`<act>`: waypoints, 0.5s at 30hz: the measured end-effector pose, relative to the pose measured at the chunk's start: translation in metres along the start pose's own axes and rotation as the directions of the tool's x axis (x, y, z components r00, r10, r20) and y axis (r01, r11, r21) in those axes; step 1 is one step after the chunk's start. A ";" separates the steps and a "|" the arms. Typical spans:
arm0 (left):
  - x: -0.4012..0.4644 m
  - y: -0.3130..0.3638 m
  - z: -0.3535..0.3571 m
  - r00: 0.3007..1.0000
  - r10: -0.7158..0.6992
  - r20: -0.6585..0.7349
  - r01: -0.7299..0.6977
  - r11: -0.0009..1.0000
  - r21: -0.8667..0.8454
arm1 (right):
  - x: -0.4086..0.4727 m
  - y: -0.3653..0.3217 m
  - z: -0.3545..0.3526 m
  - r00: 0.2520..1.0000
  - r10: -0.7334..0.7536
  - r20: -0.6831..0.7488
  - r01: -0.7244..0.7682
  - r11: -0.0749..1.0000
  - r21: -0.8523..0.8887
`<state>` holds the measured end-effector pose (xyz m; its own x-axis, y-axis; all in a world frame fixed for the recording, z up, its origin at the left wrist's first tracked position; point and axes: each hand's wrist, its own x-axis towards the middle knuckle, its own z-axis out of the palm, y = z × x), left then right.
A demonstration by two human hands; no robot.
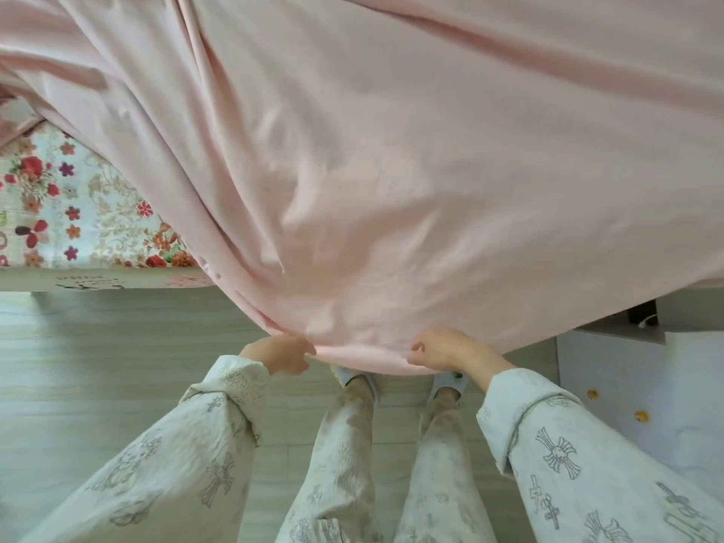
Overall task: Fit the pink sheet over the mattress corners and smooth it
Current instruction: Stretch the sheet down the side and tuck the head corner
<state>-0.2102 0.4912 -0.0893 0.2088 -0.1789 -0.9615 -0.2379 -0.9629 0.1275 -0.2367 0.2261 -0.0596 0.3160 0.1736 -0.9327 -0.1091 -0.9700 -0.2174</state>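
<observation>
The sheet (391,150) lies billowed over most of the mattress (58,197), its near edge hanging past the bed's side toward the floor (117,346). Both hands hold that edge: the left hand (280,352) pinches the hem with curled fingers, and the right hand (442,348) curls over it just beside, a short span of cloth stretched between them. So each grip is closed on the sheet.

Judging by this, the task is at an early stage. The floral mattress top is bare at the left, long folds run across the cloth, and no corner visibly has the sheet tucked over it. Fitting the corners and smoothing all remain.
</observation>
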 end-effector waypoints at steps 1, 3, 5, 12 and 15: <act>0.001 0.005 -0.007 0.999 0.022 -0.039 -0.022 1.000 -0.007 | -0.002 0.004 -0.003 1.000 -0.003 -0.031 0.004 1.000 0.024; 0.000 0.021 -0.030 0.987 0.073 -0.146 -0.069 0.997 0.032 | -0.008 0.014 -0.014 0.997 0.009 -0.080 -0.004 0.998 0.059; -0.003 0.041 -0.060 0.963 0.119 -0.243 -0.110 0.993 0.052 | -0.016 0.029 -0.029 0.991 0.029 -0.127 -0.017 0.995 0.096; -0.006 0.165 -0.160 0.868 0.284 -0.408 -0.267 0.959 0.099 | -0.063 0.128 -0.087 0.943 0.089 -0.321 0.007 0.959 0.284; -0.006 0.229 -0.194 0.835 0.324 -0.444 -0.286 0.946 0.151 | -0.090 0.187 -0.111 0.912 0.119 -0.392 0.032 0.933 0.359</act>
<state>-0.0821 0.2328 -0.0073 0.5188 -0.5507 -0.6539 -0.4281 -0.8294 0.3589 -0.1809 0.0105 0.0153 0.6445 -0.0241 -0.7642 -0.4298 -0.8380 -0.3360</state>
